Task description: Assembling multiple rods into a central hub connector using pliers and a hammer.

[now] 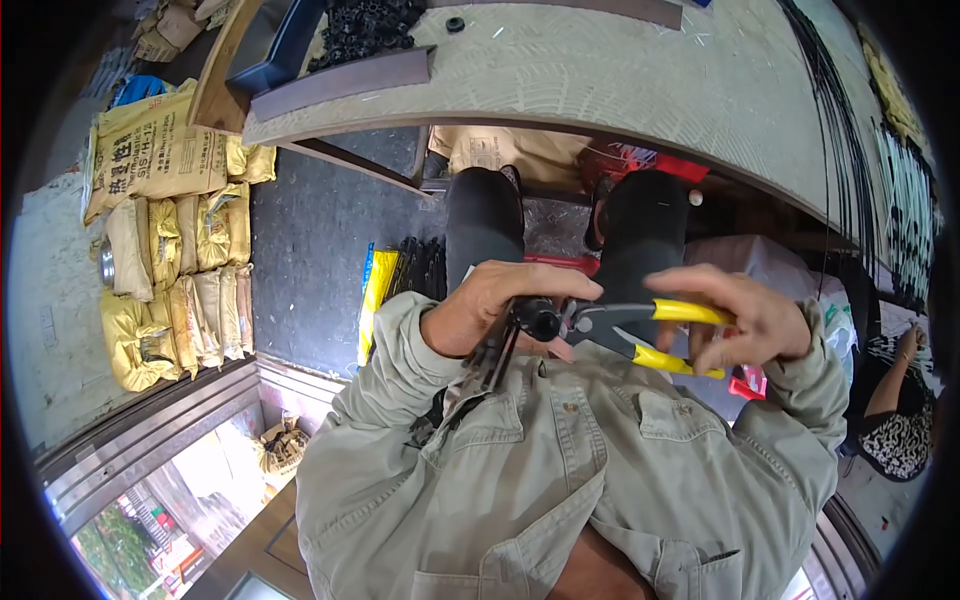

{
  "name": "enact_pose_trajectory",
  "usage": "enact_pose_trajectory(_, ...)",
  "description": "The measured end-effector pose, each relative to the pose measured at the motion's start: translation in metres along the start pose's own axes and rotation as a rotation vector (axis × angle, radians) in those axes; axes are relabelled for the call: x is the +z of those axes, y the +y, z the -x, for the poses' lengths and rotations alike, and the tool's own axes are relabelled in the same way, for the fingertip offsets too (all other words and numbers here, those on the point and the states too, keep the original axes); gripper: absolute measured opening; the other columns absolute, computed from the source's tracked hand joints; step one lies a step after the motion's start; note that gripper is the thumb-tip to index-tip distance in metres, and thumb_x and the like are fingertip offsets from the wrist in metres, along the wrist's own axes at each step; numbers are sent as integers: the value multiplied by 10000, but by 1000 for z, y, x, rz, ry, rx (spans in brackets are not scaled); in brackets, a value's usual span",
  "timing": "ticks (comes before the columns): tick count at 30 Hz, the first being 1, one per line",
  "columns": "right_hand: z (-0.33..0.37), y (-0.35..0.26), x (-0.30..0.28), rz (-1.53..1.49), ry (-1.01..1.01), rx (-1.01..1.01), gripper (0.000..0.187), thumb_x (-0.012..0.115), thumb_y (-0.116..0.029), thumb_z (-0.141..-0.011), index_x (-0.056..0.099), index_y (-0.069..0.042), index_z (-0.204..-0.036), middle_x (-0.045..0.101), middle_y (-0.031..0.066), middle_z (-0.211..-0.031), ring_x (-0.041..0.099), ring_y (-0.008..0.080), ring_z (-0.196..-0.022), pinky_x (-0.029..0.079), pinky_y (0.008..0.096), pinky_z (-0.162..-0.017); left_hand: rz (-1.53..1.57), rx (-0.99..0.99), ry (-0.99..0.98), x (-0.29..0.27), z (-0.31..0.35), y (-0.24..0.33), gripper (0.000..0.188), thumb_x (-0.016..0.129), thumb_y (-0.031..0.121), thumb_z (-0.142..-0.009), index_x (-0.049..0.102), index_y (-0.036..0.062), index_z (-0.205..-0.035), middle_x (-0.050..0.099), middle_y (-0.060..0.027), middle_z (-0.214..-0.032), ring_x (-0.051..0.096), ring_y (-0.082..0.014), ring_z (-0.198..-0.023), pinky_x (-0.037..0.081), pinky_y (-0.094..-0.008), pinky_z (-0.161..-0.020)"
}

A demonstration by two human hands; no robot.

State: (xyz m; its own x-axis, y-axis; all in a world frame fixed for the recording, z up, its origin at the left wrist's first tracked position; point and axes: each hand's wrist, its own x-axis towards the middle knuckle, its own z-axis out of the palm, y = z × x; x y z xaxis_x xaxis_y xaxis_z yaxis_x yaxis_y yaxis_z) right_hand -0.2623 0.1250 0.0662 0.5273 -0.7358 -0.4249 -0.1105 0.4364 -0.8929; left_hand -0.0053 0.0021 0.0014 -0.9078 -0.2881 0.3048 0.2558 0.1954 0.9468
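In front of my lap, my left hand [482, 298] is closed around a bundle of thin black rods [490, 355], which looks like a folded umbrella frame. Its round black end [537, 318] faces up, and the rods slant down toward my left sleeve. My right hand [752, 318] holds pliers [608, 325] with yellow handles and grey metal heads. The handles are spread apart. The pliers' jaws reach in beside the round end, next to my left fingers; whether they grip anything is hidden.
Ahead stands a pale worktable [600, 70] with a heap of small black parts [370, 30]. Yellow and brown sacks [165, 160] are stacked at left. Long black strands [830, 110] hang over the table's right side. Another person's arm [895, 375] shows at far right.
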Motion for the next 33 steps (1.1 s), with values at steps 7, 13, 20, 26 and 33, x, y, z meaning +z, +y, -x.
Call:
enact_pose_trajectory(7,-27,21,24,1398,624,-338,461,626,-72,-664,560,-66,-1121,485,145,-1058,497,265,-930,395,368,-791,-218,-54,195,9,0,-3,520,794,142,-592,573,36,-1050,607,-108,-1003,617,-209,-843,477,-284,-720)
enact_pose_trajectory(13,-34,23,18,1292,603,-371,398,650,-114,-636,589,-54,-1024,503,142,-1017,536,288,-856,443,374,-726,-175,-72,387,13,2,-9,495,792,174,-614,570,40,-1036,601,-99,-941,597,-210,-767,458,-274,-688)
enact_pose_trajectory(20,-81,78,31,992,706,-552,259,657,-158,-662,592,-55,-891,535,134,-897,559,286,-748,458,353,-643,-93,-230,462,14,14,-15,760,762,428,-624,441,64,-1208,542,-46,-836,523,-117,-709,422,-245,-657)
enact_pose_trajectory(26,-129,88,69,-439,569,-626,234,684,-154,-758,588,10,-894,536,64,-849,482,102,-638,382,223,-551,70,-93,490,13,6,-13,845,753,49,-658,217,42,-1310,454,-63,-838,497,-133,-640,439,-241,-635)
enact_pose_trajectory(33,-130,26,52,50,631,-721,356,790,-128,-630,616,-2,-914,502,48,-932,469,65,-632,368,188,-541,23,-96,560,8,20,-17,760,721,18,-693,231,55,-1272,453,-39,-837,500,-123,-740,437,-247,-700)
